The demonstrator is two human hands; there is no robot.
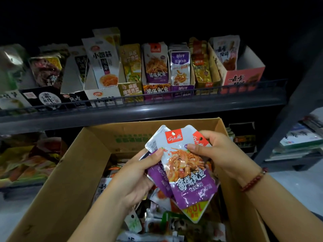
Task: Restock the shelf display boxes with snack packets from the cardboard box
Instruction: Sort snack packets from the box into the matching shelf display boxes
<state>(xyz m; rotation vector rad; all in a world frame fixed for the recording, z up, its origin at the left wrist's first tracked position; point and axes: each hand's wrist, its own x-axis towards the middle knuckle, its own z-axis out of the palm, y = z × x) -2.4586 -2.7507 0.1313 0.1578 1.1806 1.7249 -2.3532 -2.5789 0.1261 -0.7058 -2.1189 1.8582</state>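
Above the cardboard box [73,172], near the dim shelf [139,110], I see both my left hand [138,173] and right hand [220,152] pinching purple snack packets [190,175].

Dim, the top black – glare on the held packets [185,165], blurred, bowed edges.

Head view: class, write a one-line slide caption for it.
Both hands, left and right, hold purple packets over the cardboard box, below the matching display box.
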